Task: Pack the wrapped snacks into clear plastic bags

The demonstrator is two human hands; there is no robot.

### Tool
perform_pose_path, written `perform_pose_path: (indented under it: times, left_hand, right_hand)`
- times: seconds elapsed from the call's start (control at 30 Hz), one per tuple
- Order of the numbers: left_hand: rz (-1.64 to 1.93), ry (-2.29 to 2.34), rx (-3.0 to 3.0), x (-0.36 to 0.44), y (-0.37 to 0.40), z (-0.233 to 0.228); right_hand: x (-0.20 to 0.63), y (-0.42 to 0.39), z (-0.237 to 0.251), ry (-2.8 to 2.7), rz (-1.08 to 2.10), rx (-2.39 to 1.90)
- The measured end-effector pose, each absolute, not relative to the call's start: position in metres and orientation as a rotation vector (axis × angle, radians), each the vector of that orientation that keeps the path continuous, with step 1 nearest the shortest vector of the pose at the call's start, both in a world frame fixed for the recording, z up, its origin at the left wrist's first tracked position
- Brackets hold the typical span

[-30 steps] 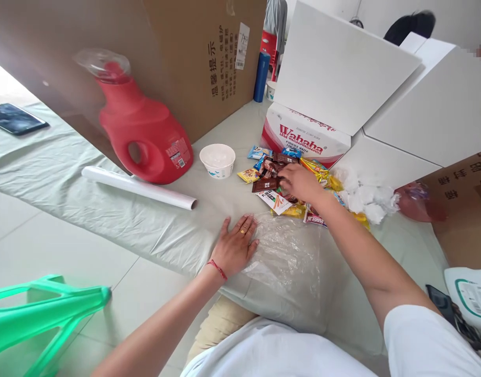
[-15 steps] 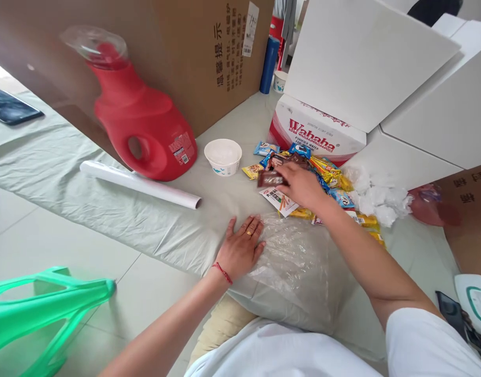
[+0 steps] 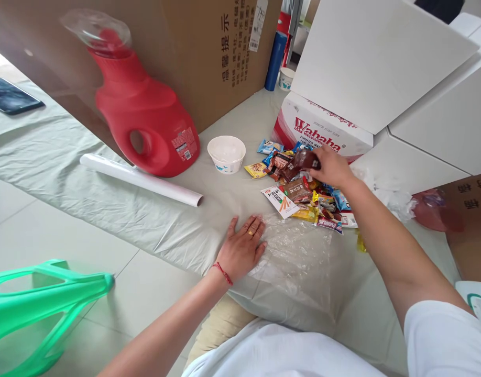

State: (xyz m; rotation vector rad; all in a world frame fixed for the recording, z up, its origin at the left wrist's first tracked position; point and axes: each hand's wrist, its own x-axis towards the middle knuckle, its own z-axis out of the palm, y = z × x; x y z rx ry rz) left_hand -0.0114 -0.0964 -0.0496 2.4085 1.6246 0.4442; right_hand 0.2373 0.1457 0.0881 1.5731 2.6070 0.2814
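Head view. Right hand (image 3: pixel 331 166) is raised just over the pile of mixed snack packets (image 3: pixel 303 191), fingers pinched shut on a dark brown glossy snack packet (image 3: pixel 301 161), which sticks out to the left of the grip, tilted, clear of the table. Directly below the grip: more brown packets, and yellow and blue wrappers. Below and left of it, a white packet with orange stick print (image 3: pixel 280 201) lies at the near edge of the pile. Behind the grip, touching distance, a white and red Wahaha carton (image 3: pixel 323 128). To the right of the forearm, a crumpled white plastic wad (image 3: pixel 393 198).

Left hand (image 3: pixel 242 248) lies flat, palm down, fingers spread, holding nothing; it presses on the left edge of a clear crinkled plastic bag (image 3: pixel 299 256) spread on the pale green plastic table cover (image 3: pixel 67 173). Gold ring on one finger, red cord at the wrist.

Left of the right-hand grip: a small white paper bowl (image 3: pixel 227 153), beyond it a red detergent jug with clear cap (image 3: pixel 140 112), and a white rolled tube (image 3: pixel 140 179) lying before the jug. A large brown cardboard box (image 3: pixel 193 52) stands behind.
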Motion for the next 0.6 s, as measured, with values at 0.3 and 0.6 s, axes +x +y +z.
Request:
perform_pose_path:
  times: [0.3, 0.6]
  left_hand:
    - [0.430, 1.628, 2.388, -0.011, -0.096, -0.050]
    - [0.360, 1.568, 2.376, -0.014, -0.097, -0.045]
  right_hand:
    - [0.207, 0.160, 0.090, 2.674, 0.289, 1.043]
    - [0.201, 0.138, 0.087, 2.565, 0.406, 1.238]
